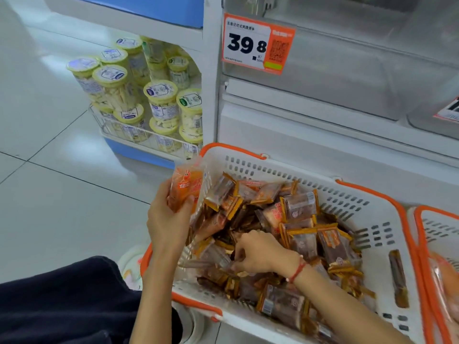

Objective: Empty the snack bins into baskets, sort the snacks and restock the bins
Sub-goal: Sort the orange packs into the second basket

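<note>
A white basket (pixel 387 219) with orange handles is the reference point here. Nearest the viewer, the right hand (pixel 258 252) reaches into its middle, fingers curled down among brown and gold snack packets (pixel 300 207) (what they pinch, if anything, cannot be told). At the basket's left rim, the left hand (pixel 166 219) grips an orange snack packet (pixel 186 184). A second basket (pixel 439 234) touches its right side. Beyond it stands a clear bin (pixel 335 78) with a price tag (pixel 255 43); further left, yellow-lidded jars (pixel 139 95).
</note>
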The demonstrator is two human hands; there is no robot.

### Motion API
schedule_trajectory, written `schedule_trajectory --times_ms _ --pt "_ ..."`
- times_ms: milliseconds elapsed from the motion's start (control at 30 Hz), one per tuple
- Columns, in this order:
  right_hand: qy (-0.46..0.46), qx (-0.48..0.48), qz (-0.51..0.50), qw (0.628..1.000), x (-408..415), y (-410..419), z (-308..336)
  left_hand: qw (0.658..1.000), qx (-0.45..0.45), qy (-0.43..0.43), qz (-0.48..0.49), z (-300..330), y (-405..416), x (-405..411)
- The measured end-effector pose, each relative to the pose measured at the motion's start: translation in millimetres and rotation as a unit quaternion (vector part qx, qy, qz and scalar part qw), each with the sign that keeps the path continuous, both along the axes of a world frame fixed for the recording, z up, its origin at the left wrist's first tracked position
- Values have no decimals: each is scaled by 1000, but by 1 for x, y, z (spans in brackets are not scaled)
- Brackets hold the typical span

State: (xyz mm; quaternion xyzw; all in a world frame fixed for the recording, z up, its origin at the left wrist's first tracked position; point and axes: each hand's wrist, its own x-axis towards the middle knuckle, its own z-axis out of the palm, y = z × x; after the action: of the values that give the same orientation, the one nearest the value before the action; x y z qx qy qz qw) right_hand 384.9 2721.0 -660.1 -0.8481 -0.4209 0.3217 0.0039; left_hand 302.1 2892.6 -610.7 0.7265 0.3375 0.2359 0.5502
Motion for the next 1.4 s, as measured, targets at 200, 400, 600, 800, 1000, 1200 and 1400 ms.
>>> schedule_trajectory --times_ms 200,400,600,800,1000,1200,1400 --pt "-195 131 74 969 -2 34 6 1000 -7 -4 15 2 -2 4" --pt "-296 94 112 944 19 49 -37 1000 -15 -9 13 4 -4 4" --pt "-115 230 -3 966 -12 -9 29 999 -36 -34 -14 13 -17 15" --pt "180 385 -466 776 -17 -110 80 986 -108 -44 -120 16 -50 27" --pt "302 514 -498 630 -7 -147 115 930 -277 47 -238 32 -137 51" --pt "281 581 -501 576 -16 -203 132 845 -275 -7 -458 55 -190 61" --pt "-219 436 -648 585 -11 -313 109 969 -146 146 -135 -6 -141 58"
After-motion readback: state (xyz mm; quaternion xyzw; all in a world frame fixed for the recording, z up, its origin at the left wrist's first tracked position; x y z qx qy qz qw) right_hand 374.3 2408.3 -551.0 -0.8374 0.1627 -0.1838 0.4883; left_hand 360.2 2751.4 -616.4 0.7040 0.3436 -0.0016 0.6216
